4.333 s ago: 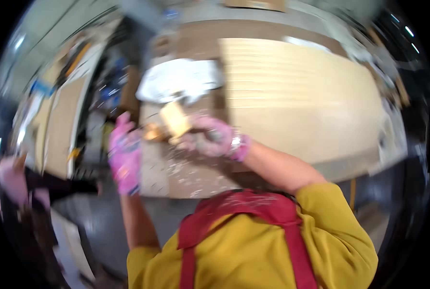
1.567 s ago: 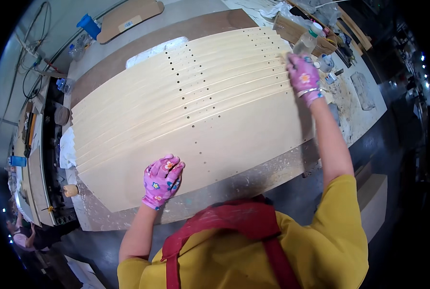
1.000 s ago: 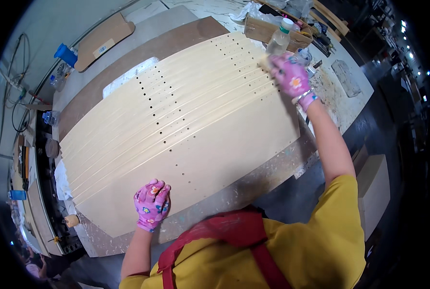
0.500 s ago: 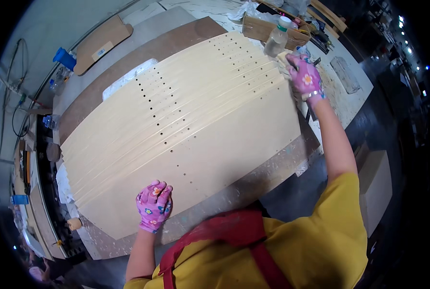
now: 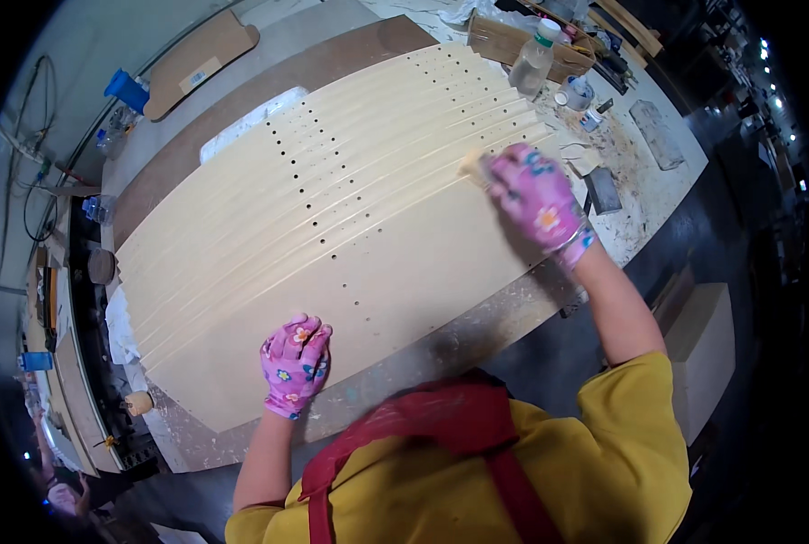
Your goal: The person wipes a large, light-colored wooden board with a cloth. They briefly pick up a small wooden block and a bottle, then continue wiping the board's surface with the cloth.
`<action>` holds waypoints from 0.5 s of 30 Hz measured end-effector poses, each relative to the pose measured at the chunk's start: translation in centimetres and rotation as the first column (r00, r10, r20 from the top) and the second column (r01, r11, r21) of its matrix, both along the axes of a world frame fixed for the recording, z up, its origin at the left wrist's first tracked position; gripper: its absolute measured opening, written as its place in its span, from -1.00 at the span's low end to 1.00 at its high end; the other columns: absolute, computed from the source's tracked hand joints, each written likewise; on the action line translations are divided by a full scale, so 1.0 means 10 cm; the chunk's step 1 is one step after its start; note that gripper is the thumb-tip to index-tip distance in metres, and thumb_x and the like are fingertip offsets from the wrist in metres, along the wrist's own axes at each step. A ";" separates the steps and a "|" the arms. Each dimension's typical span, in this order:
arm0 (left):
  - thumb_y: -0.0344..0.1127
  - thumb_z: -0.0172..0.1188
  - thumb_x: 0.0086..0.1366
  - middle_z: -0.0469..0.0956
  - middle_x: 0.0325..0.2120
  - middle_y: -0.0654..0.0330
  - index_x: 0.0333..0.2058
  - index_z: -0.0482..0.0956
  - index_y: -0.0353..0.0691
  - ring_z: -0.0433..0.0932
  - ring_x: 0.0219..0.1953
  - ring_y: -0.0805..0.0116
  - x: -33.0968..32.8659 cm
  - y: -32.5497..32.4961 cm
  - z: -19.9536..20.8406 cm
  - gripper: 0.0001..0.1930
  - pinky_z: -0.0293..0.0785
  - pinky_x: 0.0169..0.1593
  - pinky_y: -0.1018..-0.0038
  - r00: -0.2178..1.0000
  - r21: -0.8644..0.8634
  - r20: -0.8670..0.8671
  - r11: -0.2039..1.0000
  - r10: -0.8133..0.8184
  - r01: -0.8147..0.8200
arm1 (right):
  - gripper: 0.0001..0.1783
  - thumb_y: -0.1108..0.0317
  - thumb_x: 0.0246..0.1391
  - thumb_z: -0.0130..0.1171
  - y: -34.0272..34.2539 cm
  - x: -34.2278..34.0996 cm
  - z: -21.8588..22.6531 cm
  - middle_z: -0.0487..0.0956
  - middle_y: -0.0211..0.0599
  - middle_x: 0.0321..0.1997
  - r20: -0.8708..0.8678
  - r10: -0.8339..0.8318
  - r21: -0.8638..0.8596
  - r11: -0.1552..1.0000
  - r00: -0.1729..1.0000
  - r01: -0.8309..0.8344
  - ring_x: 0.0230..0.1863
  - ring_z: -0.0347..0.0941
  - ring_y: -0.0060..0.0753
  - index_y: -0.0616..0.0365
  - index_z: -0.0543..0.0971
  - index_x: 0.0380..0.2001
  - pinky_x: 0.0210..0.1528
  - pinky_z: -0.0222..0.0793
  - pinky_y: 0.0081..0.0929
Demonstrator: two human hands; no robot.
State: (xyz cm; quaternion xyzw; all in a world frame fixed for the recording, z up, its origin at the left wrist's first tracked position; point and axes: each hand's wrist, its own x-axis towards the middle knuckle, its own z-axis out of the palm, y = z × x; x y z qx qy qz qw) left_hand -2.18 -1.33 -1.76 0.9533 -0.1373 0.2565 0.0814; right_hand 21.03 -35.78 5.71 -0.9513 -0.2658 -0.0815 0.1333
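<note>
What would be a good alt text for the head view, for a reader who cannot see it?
A person in pink flowered gloves works over fanned pale wooden sheets with drilled holes on a workbench. The right hand presses a small pale pad on the sheets; the left hand lies flat near their front edge.

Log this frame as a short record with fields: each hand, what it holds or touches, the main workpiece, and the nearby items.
Left hand: pink flowered glove, resting flat on the near edge of the veneer sheets.
Right hand: same glove, gripping a small pale block pressed on the sheets.
Workpiece: overlapping pale wood sheets with rows of drilled holes.
Support: paint-flecked workbench.
Nearby: clear plastic bottle, small jar, cardboard tray.
</note>
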 end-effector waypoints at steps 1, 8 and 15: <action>-0.41 0.32 0.00 0.57 -0.21 0.31 -0.27 0.62 0.03 0.56 -0.11 0.25 0.00 0.00 -0.01 -0.73 0.48 -0.15 0.28 1.000 -0.019 0.011 1.000 -0.014 0.015 | -0.59 0.22 0.13 0.07 -0.33 0.22 -0.27 0.53 -0.05 -0.03 0.051 -0.054 0.094 0.994 0.997 0.049 -0.01 0.47 0.01 -0.01 0.51 0.07 0.04 0.39 -0.19; -0.40 0.31 0.03 0.57 -0.23 0.33 -0.26 0.63 0.04 0.56 -0.08 0.30 0.02 0.03 0.07 -0.75 0.53 -0.16 0.31 0.999 -0.028 -0.018 0.999 -0.031 0.030 | -0.61 0.23 0.13 0.06 -0.11 0.47 0.05 0.54 -0.04 -0.11 0.245 -0.078 0.115 0.992 0.966 0.051 -0.16 0.52 0.01 0.04 0.53 0.03 -0.12 0.46 -0.14; -0.43 0.35 -0.01 0.56 -0.24 0.32 -0.30 0.62 0.01 0.58 -0.13 0.27 -0.01 0.09 0.03 -0.74 0.51 -0.19 0.31 0.999 -0.077 0.014 0.996 -0.050 0.051 | -0.75 0.28 0.07 0.03 2.11 -0.45 -0.01 0.52 -0.26 -0.28 0.105 0.533 0.068 0.838 0.839 -0.541 -0.21 0.49 -0.17 -0.11 0.56 -0.16 -0.10 0.34 -0.11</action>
